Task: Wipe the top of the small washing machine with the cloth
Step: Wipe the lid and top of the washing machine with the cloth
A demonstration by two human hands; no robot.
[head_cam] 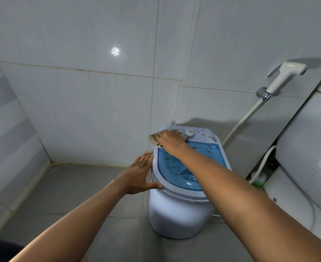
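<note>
A small white washing machine (178, 214) stands on the grey floor against the tiled wall. Its blue see-through lid (176, 167) and white control panel carry small brown and green specks. My right hand (170, 139) lies flat on a beige cloth (153, 140) at the top's far left corner, beside the white dial (189, 133). The cloth shows only at the hand's edges. My left hand (138, 174) rests open against the machine's left side, thumb on the rim.
A white toilet (307, 152) stands close on the right. A bidet sprayer (284, 76) hangs on the wall above, its hose running down behind the machine. A green-and-white brush (259, 179) sits between toilet and machine. Tiled walls close in behind and left.
</note>
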